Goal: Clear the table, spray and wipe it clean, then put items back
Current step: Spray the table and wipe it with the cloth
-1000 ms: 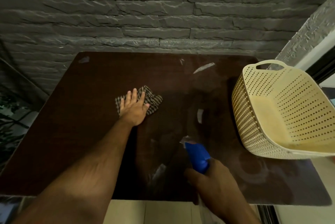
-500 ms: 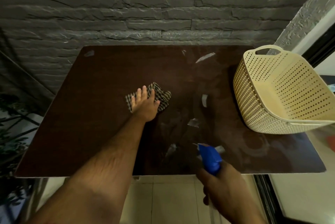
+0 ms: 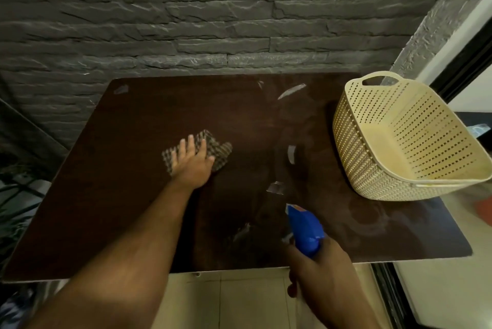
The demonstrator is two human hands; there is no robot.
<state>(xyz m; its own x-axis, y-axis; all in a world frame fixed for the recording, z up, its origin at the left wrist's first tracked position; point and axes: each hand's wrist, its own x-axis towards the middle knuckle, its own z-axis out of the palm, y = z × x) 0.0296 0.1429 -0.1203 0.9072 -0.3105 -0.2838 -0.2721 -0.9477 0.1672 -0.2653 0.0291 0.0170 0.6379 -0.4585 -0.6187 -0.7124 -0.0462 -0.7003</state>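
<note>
While the left hand [image 3: 192, 166] presses flat, fingers spread, on the cloth [image 3: 217, 151] mid-table [image 3: 111, 168] to wipe, the right hand [image 3: 323, 270] grips the sprayer [image 3: 304, 230], aimed at the near edge; the basket [image 3: 399, 139] sits aside.

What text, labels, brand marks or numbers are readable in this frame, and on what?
None legible.
Blue spray bottle head, gripped in the right hand: a small reddish patch near the nozzle, too blurred to tell if it is text.
Cream perforated basket: no markings visible.
Checked cloth under the left hand: pattern only, no print.
Dark table: pale smears and glare, no writing.
</note>
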